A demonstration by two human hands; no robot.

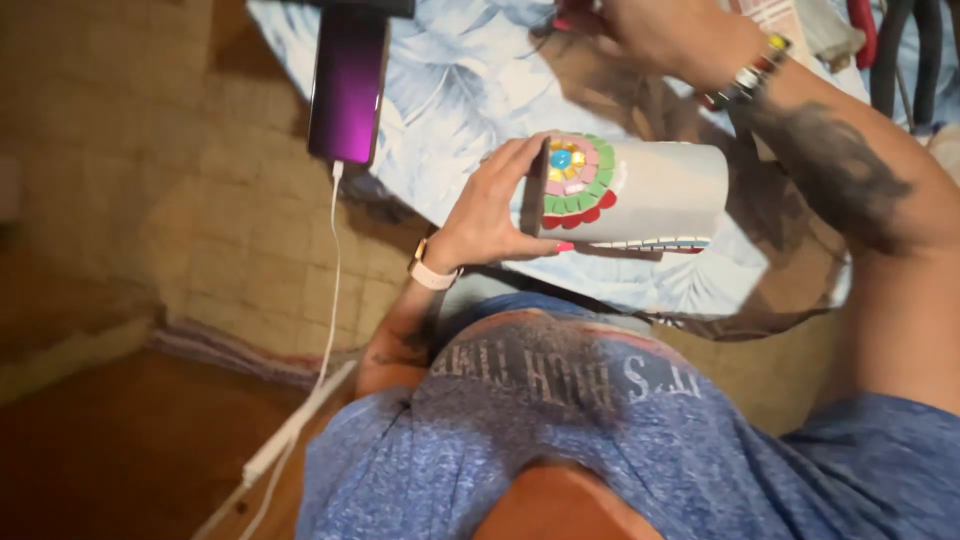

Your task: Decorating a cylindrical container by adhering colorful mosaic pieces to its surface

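Note:
My left hand (492,205) grips one end of a grey cylinder-shaped pot (650,190) lying on its side over the table edge. A round mosaic of green, pink, red and yellow tiles with a blue centre (577,180) decorates the pot near my fingers, and a row of small tiles runs along its lower edge. My right hand (640,28) reaches far across the table toward the top of the view; its fingers are blurred and partly cut off, near something pinkish-red. Whether it holds anything cannot be told.
A table covered with a blue leaf-print cloth (470,90). A phone with a purple screen (347,85) lies at its left edge, with a white cable (325,330) hanging to the floor. Dark cables and red-handled tools (885,40) sit at the far right. Tiled floor lies to the left.

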